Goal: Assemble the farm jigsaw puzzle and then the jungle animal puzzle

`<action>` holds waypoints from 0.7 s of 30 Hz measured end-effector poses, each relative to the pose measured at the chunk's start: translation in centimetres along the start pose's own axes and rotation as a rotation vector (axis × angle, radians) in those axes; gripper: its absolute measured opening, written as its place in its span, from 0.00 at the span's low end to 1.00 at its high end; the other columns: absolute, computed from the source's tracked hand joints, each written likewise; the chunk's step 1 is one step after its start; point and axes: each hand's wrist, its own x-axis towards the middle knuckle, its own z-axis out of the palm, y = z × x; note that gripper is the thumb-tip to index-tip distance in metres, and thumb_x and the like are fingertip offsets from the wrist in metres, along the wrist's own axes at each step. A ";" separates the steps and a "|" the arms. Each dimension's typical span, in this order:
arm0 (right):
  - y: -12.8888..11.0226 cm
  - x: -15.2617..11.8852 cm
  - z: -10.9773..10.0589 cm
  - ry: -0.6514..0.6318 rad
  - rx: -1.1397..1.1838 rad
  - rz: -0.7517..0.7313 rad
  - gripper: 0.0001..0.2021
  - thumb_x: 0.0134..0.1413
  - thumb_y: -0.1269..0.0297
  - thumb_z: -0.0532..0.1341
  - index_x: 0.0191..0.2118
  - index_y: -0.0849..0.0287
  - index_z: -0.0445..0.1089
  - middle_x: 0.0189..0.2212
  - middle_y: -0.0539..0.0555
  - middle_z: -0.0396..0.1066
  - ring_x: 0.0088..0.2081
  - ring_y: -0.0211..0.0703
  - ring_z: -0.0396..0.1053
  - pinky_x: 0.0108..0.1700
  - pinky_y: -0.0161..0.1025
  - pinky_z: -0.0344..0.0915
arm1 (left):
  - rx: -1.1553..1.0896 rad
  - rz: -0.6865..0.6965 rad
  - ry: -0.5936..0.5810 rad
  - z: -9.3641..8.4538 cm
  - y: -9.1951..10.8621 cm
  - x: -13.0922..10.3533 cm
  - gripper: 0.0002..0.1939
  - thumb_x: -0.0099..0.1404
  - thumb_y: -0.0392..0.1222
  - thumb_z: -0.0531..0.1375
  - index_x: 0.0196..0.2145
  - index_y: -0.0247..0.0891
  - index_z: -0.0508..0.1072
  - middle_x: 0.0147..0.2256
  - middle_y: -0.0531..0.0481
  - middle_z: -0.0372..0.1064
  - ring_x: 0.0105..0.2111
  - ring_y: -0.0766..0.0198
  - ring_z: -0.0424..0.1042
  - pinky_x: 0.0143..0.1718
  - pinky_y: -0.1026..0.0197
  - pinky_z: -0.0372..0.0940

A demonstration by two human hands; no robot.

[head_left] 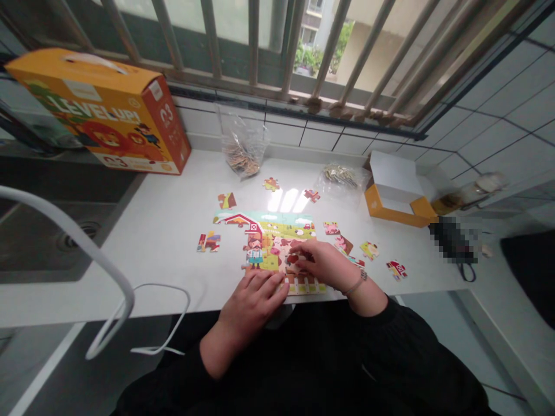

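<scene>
the puzzle [271,245] lies flat on the table [165,242], partly under both my hands. my left hand [255,296] rests across its near edge, left of the middle, loose and grasping nothing, fingers stretched out. my right hand [319,261] is over the puzzle's right side, thumb and fingers bent down at the brown-and-white cow; i cannot tell whether they pinch a piece. the farmer picture sits just beyond my left fingers. a pig piece [343,244] lies just past my right hand, and a yellow piece [370,250] and a barn piece [396,269] are farther right. a striped piece [208,242] lies left of the puzzle, apart from my left hand.
</scene>
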 end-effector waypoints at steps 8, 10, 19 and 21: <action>-1.0 -0.7 1.2 0.148 -0.069 -0.047 0.17 0.60 0.80 0.69 0.50 0.55 0.80 0.46 0.55 0.76 0.44 0.45 0.76 0.49 0.41 0.73 | -0.012 0.000 -0.003 -0.2 0.0 0.1 0.14 0.78 0.39 0.63 0.59 0.43 0.80 0.62 0.44 0.78 0.57 0.48 0.71 0.63 0.44 0.63; -1.2 -0.9 1.5 0.154 -0.102 -0.042 0.14 0.60 0.80 0.70 0.47 0.55 0.80 0.44 0.55 0.76 0.44 0.46 0.76 0.49 0.42 0.73 | -0.009 0.001 -0.004 -0.2 0.0 0.0 0.14 0.78 0.39 0.64 0.59 0.43 0.80 0.62 0.44 0.78 0.57 0.48 0.71 0.63 0.43 0.63; -1.9 -1.4 2.4 0.165 -0.276 -0.083 0.06 0.67 0.74 0.70 0.40 0.55 0.81 0.42 0.56 0.78 0.46 0.50 0.78 0.51 0.45 0.75 | -0.012 0.019 -0.051 0.0 0.0 0.2 0.15 0.80 0.40 0.61 0.60 0.42 0.80 0.70 0.44 0.72 0.63 0.48 0.70 0.64 0.43 0.61; -2.2 -1.5 2.7 0.121 -0.335 -0.065 0.06 0.71 0.72 0.68 0.40 0.56 0.81 0.42 0.57 0.78 0.46 0.50 0.78 0.52 0.45 0.75 | -0.011 0.016 -0.071 -0.1 -0.1 0.3 0.15 0.80 0.39 0.61 0.60 0.43 0.80 0.71 0.45 0.71 0.64 0.49 0.70 0.65 0.44 0.61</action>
